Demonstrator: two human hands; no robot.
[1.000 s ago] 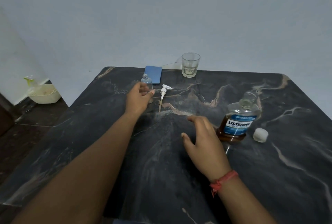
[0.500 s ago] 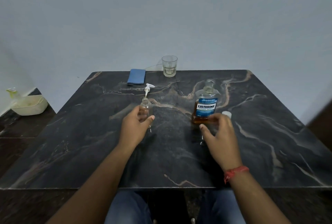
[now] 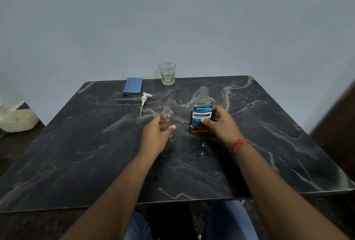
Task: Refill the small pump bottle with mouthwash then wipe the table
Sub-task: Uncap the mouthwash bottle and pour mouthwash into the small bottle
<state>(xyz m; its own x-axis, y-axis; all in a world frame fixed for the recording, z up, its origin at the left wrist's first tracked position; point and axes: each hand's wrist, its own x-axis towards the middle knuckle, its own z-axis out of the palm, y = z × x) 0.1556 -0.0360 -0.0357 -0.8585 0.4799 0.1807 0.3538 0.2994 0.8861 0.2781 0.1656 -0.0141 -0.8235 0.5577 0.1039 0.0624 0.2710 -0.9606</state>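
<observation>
On table, small pump bottle stands upright.

Near table half lies open; pump head, cloth, glass crowd the far edge

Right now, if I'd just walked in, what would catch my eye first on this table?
Probably the Listerine mouthwash bottle, uncapped, amber liquid low inside, standing mid-table in the grip of the right hand. Just left of it, the left hand holds the small clear bottle, open-necked; its white pump head lies loose on the dark marble table behind. Along the far edge sit a drinking glass and a folded blue cloth.
</observation>
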